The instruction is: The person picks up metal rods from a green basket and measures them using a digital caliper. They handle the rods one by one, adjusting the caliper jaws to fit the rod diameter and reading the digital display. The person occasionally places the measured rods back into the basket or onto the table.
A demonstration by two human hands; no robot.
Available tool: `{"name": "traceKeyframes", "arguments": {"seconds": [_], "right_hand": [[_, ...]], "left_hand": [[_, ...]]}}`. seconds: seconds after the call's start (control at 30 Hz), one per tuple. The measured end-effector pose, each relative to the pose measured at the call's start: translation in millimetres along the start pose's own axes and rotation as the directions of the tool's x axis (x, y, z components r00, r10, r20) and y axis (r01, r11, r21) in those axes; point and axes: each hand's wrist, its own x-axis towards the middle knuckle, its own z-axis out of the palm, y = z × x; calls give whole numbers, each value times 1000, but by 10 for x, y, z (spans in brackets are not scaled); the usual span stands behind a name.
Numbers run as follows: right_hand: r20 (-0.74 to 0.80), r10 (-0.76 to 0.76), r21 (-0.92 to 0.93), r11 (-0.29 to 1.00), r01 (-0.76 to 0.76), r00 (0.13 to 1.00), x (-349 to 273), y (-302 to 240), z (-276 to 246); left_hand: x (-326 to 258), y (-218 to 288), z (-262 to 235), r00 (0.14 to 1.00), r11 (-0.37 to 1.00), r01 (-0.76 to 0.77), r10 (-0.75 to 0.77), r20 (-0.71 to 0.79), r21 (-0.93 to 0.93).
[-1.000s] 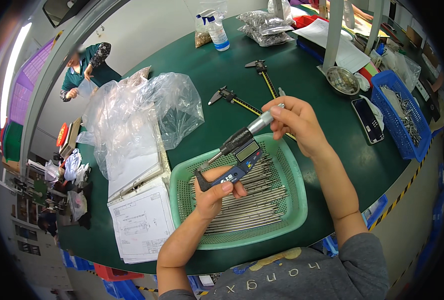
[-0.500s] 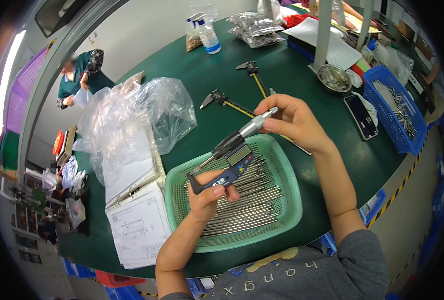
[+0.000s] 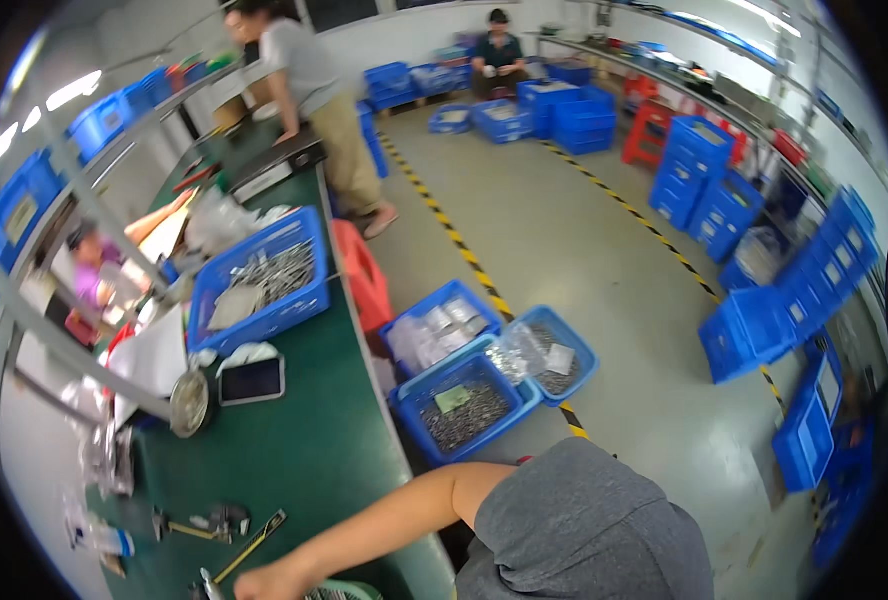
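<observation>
At the lower edge, my right hand [image 3: 272, 582] is closed, its fingers partly cut off by the frame. Beside those fingers shows the silver end of the micrometer [image 3: 210, 588]; the rest of that tool is out of the picture. My left hand is outside the view. Just right of my right hand, under the forearm, peeks the rim of the green basket [image 3: 364, 588] with metal rods in it. Two calipers [image 3: 199, 524] with yellow-marked scales lie on the green table beyond my hand.
On the table [image 3: 294, 450] are a phone [image 3: 252, 381], a metal bowl [image 3: 190, 403] and a blue basket of metal parts [image 3: 264, 318]. Blue bins [image 3: 464, 445] and a red stool [image 3: 362, 275] stand beside it. A person [image 3: 319, 100] leans over the far end; others sit farther off.
The view has swung far to the right, so the basket, papers and left hand have left the picture or nearly so. The floor, bins and other people have come into it.
</observation>
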Motion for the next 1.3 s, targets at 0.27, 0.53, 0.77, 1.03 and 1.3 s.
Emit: {"name": "traceKeyframes", "arguments": {"seconds": [0.27, 0.53, 0.77, 1.03, 1.3], "right_hand": [[-302, -46, 51, 997, 64, 952, -280, 232, 205], [-309, -410, -704, 705, 83, 858, -394, 500, 512], [-315, -294, -694, 720, -8, 902, -683, 548, 414], [-360, -117, -148, 987, 67, 926, -210, 175, 701], [-271, -101, -270, 963, 25, 957, 47, 78, 694]], "left_hand": [[265, -322, -68, 722, 636, -625, 249, 646, 453], [560, -171, -360, 436, -86, -861, 379, 816, 501], [-88, -531, 418, 715, 687, -579, 168, 679, 440], [14, -322, 280, 609, 823, -550, 277, 743, 143], [-17, -264, 239, 608, 802, -579, 309, 731, 143]]}}
